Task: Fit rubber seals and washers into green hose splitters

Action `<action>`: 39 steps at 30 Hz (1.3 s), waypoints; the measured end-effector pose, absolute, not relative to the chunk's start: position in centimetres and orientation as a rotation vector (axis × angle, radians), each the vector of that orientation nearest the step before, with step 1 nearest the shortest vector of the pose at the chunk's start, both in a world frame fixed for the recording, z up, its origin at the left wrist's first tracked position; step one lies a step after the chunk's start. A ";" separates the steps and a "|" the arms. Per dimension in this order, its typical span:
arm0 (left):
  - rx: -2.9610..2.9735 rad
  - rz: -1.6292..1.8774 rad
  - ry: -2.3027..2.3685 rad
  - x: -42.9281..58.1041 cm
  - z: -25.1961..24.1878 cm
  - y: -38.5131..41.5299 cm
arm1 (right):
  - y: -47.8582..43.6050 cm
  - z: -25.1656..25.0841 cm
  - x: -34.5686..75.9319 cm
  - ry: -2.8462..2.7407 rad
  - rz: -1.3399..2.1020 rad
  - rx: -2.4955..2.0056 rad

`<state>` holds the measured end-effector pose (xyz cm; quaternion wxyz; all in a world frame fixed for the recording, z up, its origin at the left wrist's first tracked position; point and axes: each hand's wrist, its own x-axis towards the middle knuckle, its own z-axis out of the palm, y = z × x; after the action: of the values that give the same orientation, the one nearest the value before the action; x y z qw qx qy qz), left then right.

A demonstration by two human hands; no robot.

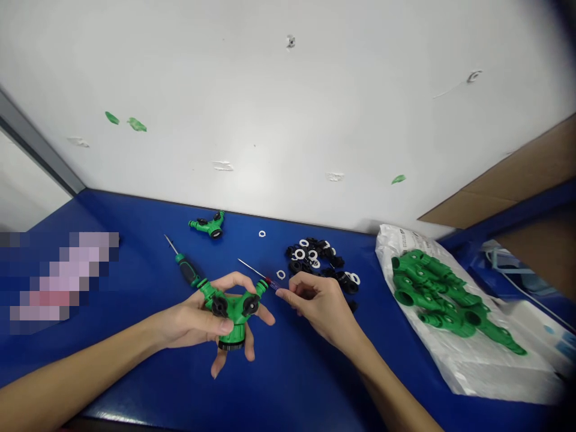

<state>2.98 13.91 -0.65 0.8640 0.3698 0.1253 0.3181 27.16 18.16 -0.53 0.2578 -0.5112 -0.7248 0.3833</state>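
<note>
My left hand is closed around a green Y-shaped hose splitter, thumb on its front. The splitter has two black valve knobs and a black ribbed collar at the bottom; its two outlets point up. My right hand pinches the handle end of a small screwdriver, whose thin shaft points up and left behind the splitter's right outlet. Just above my right fingertips lies a white ring washer. A larger screwdriver with a green and black handle lies beyond my left hand.
Another green splitter and a white washer lie near the wall. Black fittings mixed with white rings are heaped right of centre. Several green splitter bodies lie on a white plastic bag. A white wall closes off the blue table.
</note>
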 end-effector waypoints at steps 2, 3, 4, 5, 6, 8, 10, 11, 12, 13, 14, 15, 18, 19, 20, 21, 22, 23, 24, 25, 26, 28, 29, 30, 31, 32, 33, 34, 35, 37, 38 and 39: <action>0.823 0.670 0.287 2.9 -0.6 13.9 | 18.2 -0.3 27.4 -1.968 1.144 -1.348; 0.847 0.674 0.306 3.0 -0.5 13.9 | 18.2 -0.2 27.6 -1.962 1.185 -1.318; 0.870 0.679 0.330 3.0 -0.5 14.0 | 18.1 0.0 27.6 -1.950 1.213 -1.285; 0.892 0.686 0.360 3.1 -0.5 14.0 | 18.0 0.2 27.7 -1.933 1.223 -1.249; 0.912 0.694 0.399 3.3 -0.6 14.0 | 17.9 0.4 27.6 -1.915 1.219 -1.206; 0.950 0.726 0.502 3.7 -0.8 13.9 | 17.4 0.9 27.3 -1.882 1.177 -1.099; 0.976 0.766 0.598 4.1 -1.2 13.8 | 16.7 1.3 26.8 -1.886 1.108 -0.967; 0.985 0.784 0.639 4.3 -1.4 13.7 | 16.3 1.5 26.5 -1.909 1.061 -0.904; 0.990 0.798 0.673 4.5 -1.6 13.6 | 15.9 1.6 26.1 -1.944 1.004 -0.849; 0.994 0.805 0.700 4.6 -1.7 13.6 | 15.6 1.6 25.8 -1.986 0.941 -0.802; 0.998 0.807 0.724 4.7 -1.7 13.5 | 15.3 1.6 25.5 -2.025 0.879 -0.764; 1.001 0.807 0.746 4.8 -1.7 13.4 | 15.0 1.5 25.3 -2.053 0.825 -0.737; 1.003 0.797 0.790 5.1 -1.5 13.2 | 14.6 1.0 24.8 -2.095 0.732 -0.703; 1.007 0.794 0.806 5.2 -1.4 13.2 | 14.6 0.8 24.7 -2.106 0.715 -0.702; 1.013 0.794 0.820 5.3 -1.4 13.1 | 14.5 0.8 24.7 -2.119 0.703 -0.700; 1.020 0.796 0.833 5.4 -1.4 13.0 | 14.5 0.7 24.6 -2.139 0.696 -0.696; 1.029 0.799 0.842 5.5 -1.5 12.9 | 14.5 0.8 24.6 -2.166 0.689 -0.690; 1.038 0.801 0.847 5.6 -1.6 12.8 | 14.4 0.8 24.5 -2.196 0.681 -0.685; 1.045 0.803 0.846 5.7 -1.7 12.7 | 14.4 0.9 24.5 -2.228 0.669 -0.680; 1.050 0.803 0.848 5.7 -1.8 12.7 | 14.3 1.0 24.4 -2.257 0.652 -0.680; 1.055 0.806 0.850 5.8 -1.9 12.6 | 14.3 1.0 24.4 -2.278 0.628 -0.683; 1.063 0.817 0.857 5.9 -1.9 12.6 | 14.3 1.0 24.4 -2.306 0.567 -0.695; 1.068 0.825 0.866 6.0 -1.9 12.6 | 14.3 1.0 24.4 -2.321 0.540 -0.700; 1.075 0.831 0.874 6.0 -1.9 12.6 | 14.3 0.9 24.4 -2.342 0.518 -0.705; 1.081 0.835 0.882 6.1 -1.9 12.6 | 14.3 0.9 24.5 -2.366 0.503 -0.709; 1.087 0.836 0.890 6.1 -1.9 12.5 | 14.3 0.8 24.5 -2.392 0.495 -0.715; 1.093 0.837 0.898 6.2 -1.9 12.5 | 14.2 0.8 24.6 -2.418 0.494 -0.725; 1.100 0.839 0.905 6.2 -1.9 12.4 | 14.2 0.8 24.6 -2.439 0.497 -0.736; 1.105 0.840 0.909 6.2 -1.9 12.4 | 14.2 0.8 24.6 -2.456 0.502 -0.747; 1.114 0.848 0.916 6.3 -2.0 12.2 | 14.2 0.8 24.6 -2.472 0.515 -0.758; 1.116 0.851 0.919 6.3 -2.1 12.2 | 14.2 0.9 24.6 -2.470 0.528 -0.758; 1.117 0.854 0.923 6.3 -2.2 12.1 | 14.2 0.9 24.6 -2.456 0.546 -0.757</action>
<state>6.35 12.12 -2.17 0.6667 0.4949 0.4089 0.3786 24.57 14.20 0.93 0.2541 -0.2788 -0.9041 0.2009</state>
